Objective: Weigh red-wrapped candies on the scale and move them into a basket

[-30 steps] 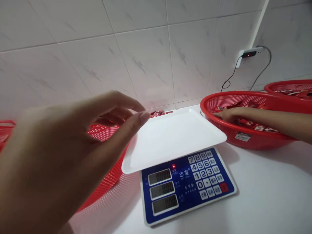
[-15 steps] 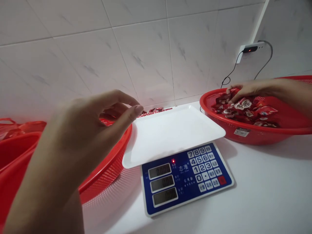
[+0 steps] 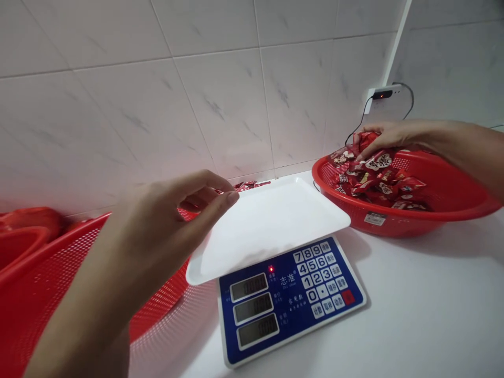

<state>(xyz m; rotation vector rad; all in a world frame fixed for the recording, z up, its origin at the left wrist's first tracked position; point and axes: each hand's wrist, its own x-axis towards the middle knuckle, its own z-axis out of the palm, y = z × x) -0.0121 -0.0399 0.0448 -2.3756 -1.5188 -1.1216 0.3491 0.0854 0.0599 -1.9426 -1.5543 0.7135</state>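
My right hand point(image 3: 388, 137) is closed around a bunch of red wrapped candies point(image 3: 367, 139), just above the pile in the right red plastic basket point(image 3: 409, 223). More of these candies point(image 3: 374, 184) lie in that basket. At the left, my left hand point(image 3: 177, 210) is raised with nothing in it, its fingers loosely curled and the thumb apart from them. Its fingertips are by the left edge of a white weighing tray point(image 3: 271, 226), which bears nothing. Below the tray is the blue panel of a digital scale point(image 3: 291, 299), with a red light on.
A large red perforated basket point(image 3: 165, 310) stands left of the scale, partly behind my left arm. Red bags point(image 3: 33, 223) lie farther left. Some red packets point(image 3: 248, 186) lie behind the tray by the tiled wall. A socket strip point(image 3: 378, 97) with cables is on the wall.
My right hand has risen slightly, with candies now showing in its grasp. The left hand stays empty, near the tray's edge. The camera view has shifted a little.
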